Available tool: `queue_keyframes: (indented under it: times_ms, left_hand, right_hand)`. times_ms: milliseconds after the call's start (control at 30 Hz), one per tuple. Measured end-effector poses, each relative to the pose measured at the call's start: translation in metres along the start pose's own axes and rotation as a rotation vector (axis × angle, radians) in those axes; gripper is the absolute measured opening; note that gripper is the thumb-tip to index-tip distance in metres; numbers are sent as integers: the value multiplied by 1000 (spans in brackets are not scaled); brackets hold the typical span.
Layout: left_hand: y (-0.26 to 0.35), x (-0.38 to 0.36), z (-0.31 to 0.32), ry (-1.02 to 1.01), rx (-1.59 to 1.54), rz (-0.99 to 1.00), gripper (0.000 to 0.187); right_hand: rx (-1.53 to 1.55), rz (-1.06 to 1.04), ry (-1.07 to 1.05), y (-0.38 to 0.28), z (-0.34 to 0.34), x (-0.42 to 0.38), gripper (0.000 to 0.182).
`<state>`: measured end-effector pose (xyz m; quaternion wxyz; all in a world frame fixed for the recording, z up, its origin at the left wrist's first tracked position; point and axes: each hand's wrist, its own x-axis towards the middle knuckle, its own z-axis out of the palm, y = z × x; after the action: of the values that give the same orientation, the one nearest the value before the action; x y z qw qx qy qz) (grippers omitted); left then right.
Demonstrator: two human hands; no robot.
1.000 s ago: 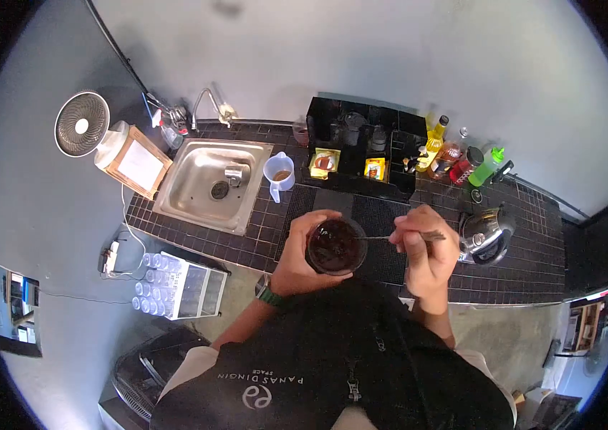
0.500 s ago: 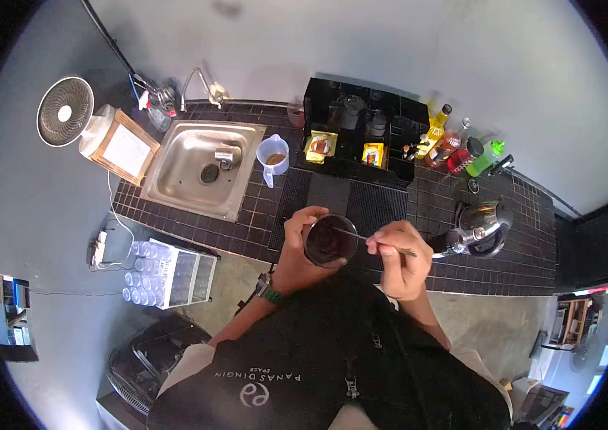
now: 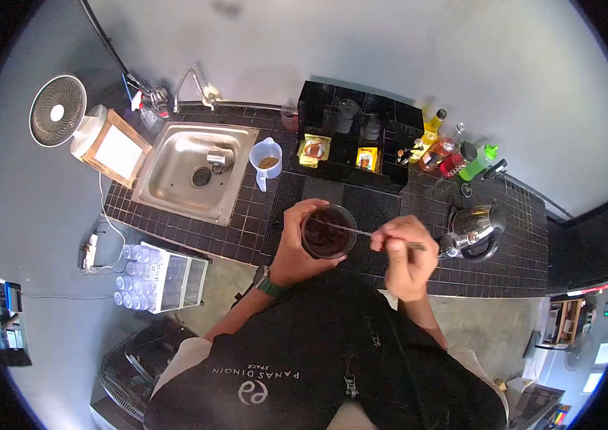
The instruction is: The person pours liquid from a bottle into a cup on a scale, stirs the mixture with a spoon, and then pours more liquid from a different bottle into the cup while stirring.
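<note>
A clear glass [image 3: 327, 247] with dark liquid in it is held in front of my body. My left hand [image 3: 295, 251] is closed around its left side and bottom. A thin metal spoon [image 3: 356, 231] slants into the glass from the right, its tip down in the dark liquid. My right hand [image 3: 410, 254] pinches the spoon's handle between thumb and fingers. Beyond the glass lies a black ribbed mat [image 3: 368, 204] on the tiled counter. The lower end of the spoon is hard to make out.
A steel sink [image 3: 153, 175] holds a metal pitcher [image 3: 219, 158]. Beside it stands a measuring jug [image 3: 267, 161] with brown liquid. A black organizer [image 3: 383, 97] holds sachets; syrup bottles [image 3: 433, 136] and a kettle [image 3: 477, 222] are to the right.
The spoon has shifted within the glass, and my right hand has moved slightly to the right with it. My left hand still holds the glass. The whole view has shifted slightly left.
</note>
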<state>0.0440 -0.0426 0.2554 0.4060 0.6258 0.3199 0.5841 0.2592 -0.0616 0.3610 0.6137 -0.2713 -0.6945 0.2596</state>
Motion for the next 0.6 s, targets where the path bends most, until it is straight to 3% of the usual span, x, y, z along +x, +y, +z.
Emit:
queue_keyframes:
  times_ms: [233,367,600]
  left_hand:
    - [7,3,-4,-30,224,5,111]
    - [9,3,-6,-38,279,15,110]
    - [-6,-3,-7,-37,171,-8,110]
  right_hand:
    - [213,117,557,3,-34,2,23]
    - [239,267,493,16,-48,-6,22]
    - [268,345,529,27,-51,-10,23]
